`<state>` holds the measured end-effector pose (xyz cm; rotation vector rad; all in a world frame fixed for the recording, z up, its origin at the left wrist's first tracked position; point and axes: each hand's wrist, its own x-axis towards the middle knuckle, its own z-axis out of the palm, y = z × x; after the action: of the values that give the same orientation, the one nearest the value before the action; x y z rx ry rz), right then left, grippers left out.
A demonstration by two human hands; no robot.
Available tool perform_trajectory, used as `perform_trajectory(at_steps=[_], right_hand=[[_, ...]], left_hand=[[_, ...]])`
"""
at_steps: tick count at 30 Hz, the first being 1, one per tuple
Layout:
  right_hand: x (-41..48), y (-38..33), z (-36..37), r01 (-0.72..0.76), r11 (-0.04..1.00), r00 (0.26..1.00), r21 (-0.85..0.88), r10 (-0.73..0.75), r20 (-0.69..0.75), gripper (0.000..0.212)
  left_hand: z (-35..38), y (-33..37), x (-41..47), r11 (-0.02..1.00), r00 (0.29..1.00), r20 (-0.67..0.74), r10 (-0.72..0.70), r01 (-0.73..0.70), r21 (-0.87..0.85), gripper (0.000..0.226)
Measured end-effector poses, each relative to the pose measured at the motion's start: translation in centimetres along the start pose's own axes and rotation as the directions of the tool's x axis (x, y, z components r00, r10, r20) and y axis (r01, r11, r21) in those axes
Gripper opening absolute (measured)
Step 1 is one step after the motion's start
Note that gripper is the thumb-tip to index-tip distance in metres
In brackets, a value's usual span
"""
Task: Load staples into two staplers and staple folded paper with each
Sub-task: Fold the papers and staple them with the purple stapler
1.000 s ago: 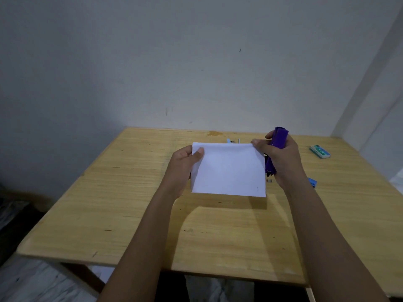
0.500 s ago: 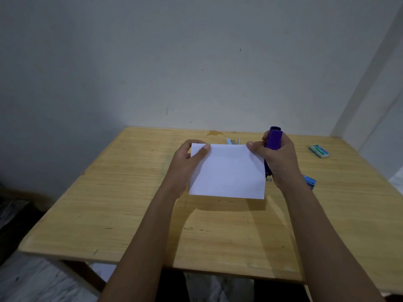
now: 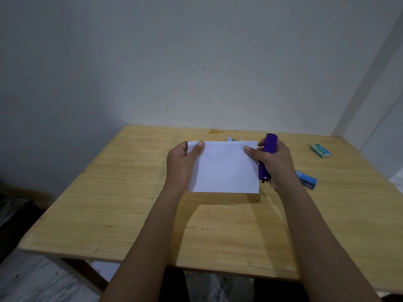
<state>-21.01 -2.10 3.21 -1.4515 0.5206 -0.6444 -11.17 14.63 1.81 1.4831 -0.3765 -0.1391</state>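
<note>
A folded white paper (image 3: 224, 168) is held above the wooden table (image 3: 130, 192) between both hands. My left hand (image 3: 182, 166) pinches its upper left corner, thumb on top. My right hand (image 3: 275, 164) grips a purple stapler (image 3: 267, 155) held on end along the paper's right edge, while its thumb presses the paper's upper right corner. Behind the paper's top edge peeks a light blue stapler (image 3: 233, 139), mostly hidden.
A green staple box (image 3: 320, 150) lies at the table's far right. A blue staple box (image 3: 306, 179) sits just right of my right wrist. The table stands against a plain wall, with floor visible below its near edge.
The paper and both hands have shifted slightly left and toward the wall. My left thumb slid further along the top edge, and my right thumb moved onto the paper's corner.
</note>
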Motion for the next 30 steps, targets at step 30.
perform_trajectory(at_steps=[30], right_hand=[[0.2, 0.3, 0.3, 0.033, 0.999, 0.998, 0.034, -0.031, -0.057, 0.027]], left_hand=[[0.4, 0.0, -0.4, 0.990, 0.996, 0.070, -0.058, 0.066, -0.123, 0.036]])
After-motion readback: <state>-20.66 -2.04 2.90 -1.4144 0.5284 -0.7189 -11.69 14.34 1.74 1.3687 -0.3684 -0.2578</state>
